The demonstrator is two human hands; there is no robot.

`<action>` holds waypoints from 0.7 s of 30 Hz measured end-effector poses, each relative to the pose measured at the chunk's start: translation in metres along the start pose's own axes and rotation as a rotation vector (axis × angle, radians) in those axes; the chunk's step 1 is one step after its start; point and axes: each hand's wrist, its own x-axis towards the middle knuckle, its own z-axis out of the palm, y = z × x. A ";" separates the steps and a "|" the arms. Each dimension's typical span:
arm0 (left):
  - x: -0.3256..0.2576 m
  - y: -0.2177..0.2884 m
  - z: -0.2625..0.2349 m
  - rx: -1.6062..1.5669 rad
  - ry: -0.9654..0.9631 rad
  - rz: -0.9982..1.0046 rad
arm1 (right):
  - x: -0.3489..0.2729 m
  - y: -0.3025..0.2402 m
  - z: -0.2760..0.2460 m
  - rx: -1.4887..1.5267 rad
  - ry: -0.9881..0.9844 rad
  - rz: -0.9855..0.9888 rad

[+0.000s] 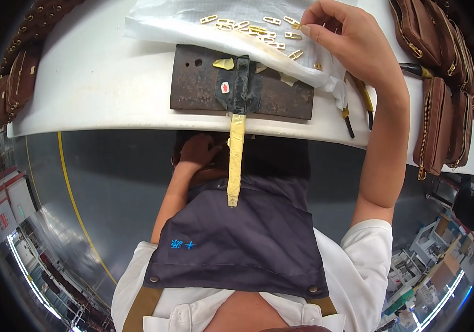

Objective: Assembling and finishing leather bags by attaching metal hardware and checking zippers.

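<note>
At the far side of the table, my right hand [343, 32] pinches a small gold zipper pull [297, 26] between thumb and fingertips. Below it, several more gold zipper pulls [256, 30] lie in a loose pile on a white foam sheet [162, 27]. My left hand [195, 150] is low, under the table's front edge at my lap. Its fingers curl on a brown leather piece [206, 175], mostly hidden in shadow. Between the hands, a bar wrapped in yellow tape [236, 157] juts toward me from a dark metal plate [193, 94].
Pliers with black and yellow handles [365, 100] lie right of the plate. Brown leather zipped bags [435, 124] stack along the right edge of the white table [93, 83]. More brown bags [20, 83] sit at the far left.
</note>
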 end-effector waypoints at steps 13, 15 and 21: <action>0.004 -0.003 0.009 0.097 -0.012 0.018 | 0.003 0.008 0.007 0.054 0.038 -0.037; 0.001 0.001 0.005 0.086 -0.008 0.000 | 0.003 0.005 0.006 -0.005 0.043 -0.003; -0.001 0.004 0.003 0.045 0.016 0.019 | 0.000 0.011 0.004 0.016 0.015 -0.029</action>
